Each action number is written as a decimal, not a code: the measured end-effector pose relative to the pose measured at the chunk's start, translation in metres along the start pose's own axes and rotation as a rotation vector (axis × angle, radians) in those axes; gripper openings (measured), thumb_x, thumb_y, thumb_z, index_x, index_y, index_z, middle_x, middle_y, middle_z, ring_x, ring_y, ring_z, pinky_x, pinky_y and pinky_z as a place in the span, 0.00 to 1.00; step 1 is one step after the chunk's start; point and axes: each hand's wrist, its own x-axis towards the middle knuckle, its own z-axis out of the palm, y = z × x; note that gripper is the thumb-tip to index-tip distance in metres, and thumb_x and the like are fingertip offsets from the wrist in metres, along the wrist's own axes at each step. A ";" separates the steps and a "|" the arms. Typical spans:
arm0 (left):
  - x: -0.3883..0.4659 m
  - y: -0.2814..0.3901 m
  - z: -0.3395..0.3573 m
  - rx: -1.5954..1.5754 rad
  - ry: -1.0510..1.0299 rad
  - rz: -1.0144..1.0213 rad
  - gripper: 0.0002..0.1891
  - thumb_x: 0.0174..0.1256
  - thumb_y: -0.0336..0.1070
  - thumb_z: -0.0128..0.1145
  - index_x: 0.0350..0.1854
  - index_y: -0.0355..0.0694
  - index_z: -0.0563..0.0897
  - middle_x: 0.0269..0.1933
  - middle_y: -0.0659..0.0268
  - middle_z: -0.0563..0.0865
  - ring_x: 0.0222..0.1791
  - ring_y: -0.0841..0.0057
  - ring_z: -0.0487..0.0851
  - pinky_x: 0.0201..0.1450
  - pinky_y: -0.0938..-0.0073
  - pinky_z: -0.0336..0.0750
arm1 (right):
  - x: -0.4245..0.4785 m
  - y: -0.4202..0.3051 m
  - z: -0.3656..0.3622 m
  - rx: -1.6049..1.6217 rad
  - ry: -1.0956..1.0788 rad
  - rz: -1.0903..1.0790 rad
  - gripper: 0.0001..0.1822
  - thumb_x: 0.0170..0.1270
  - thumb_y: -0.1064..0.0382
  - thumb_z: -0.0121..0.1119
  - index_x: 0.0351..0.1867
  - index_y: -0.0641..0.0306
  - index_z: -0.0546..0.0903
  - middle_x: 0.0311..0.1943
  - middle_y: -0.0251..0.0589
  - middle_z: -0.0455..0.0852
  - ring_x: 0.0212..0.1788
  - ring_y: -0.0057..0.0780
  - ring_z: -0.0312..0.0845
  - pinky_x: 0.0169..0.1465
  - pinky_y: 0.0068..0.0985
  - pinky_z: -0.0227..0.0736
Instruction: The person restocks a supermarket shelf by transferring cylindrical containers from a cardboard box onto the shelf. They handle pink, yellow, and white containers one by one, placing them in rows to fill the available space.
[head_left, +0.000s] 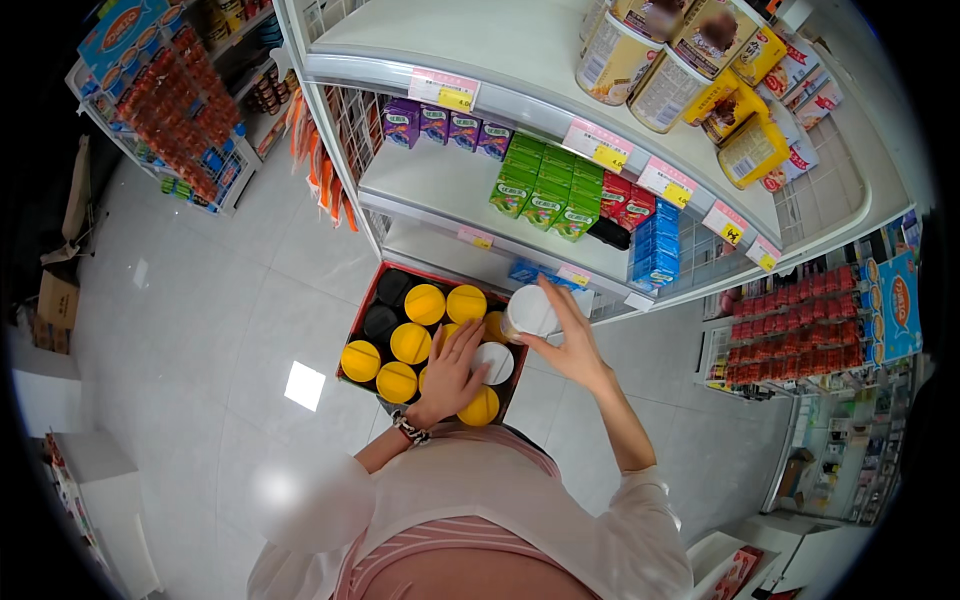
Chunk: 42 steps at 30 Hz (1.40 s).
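Before me is a red-edged box (365, 306) packed with lidded containers: several have yellow lids (411, 343), a few have black lids (380, 322), and one has a white lid (496, 363). My right hand (574, 341) grips a white-lidded container (533, 311) between thumb and fingers, above the box's right side near the lower shelf. My left hand (453, 369) lies palm down with fingers spread over the lids, its thumb on the white lid in the box; it covers some yellow lids partly.
A white shelf unit (427, 180) bears green drink cartons (544, 187), purple cartons (461, 131), blue cartons (656, 251) and, higher up, large tins (667, 90). Hanging snack racks stand left (169, 105) and right (802, 322). Tiled floor (247, 315) extends around the box.
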 end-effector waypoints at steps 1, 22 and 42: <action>0.001 0.000 0.001 0.001 0.000 -0.001 0.30 0.69 0.42 0.53 0.71 0.34 0.65 0.72 0.57 0.68 0.75 0.65 0.62 0.77 0.51 0.44 | -0.001 0.013 0.009 0.006 -0.019 -0.007 0.46 0.53 0.62 0.75 0.72 0.65 0.63 0.62 0.54 0.73 0.62 0.48 0.73 0.63 0.34 0.68; 0.001 0.004 -0.002 0.105 -0.040 0.067 0.28 0.72 0.42 0.48 0.74 0.47 0.65 0.77 0.61 0.60 0.75 0.64 0.62 0.75 0.44 0.45 | 0.013 0.041 0.024 0.120 -0.243 0.036 0.19 0.67 0.69 0.59 0.59 0.61 0.78 0.60 0.45 0.79 0.61 0.41 0.75 0.60 0.31 0.71; -0.003 0.004 0.000 0.066 0.007 0.089 0.28 0.72 0.44 0.49 0.74 0.50 0.66 0.77 0.62 0.62 0.74 0.66 0.63 0.74 0.43 0.47 | 0.359 -0.173 -0.326 -1.022 0.898 0.108 0.50 0.46 0.21 0.60 0.52 0.69 0.81 0.49 0.54 0.86 0.49 0.51 0.85 0.48 0.42 0.80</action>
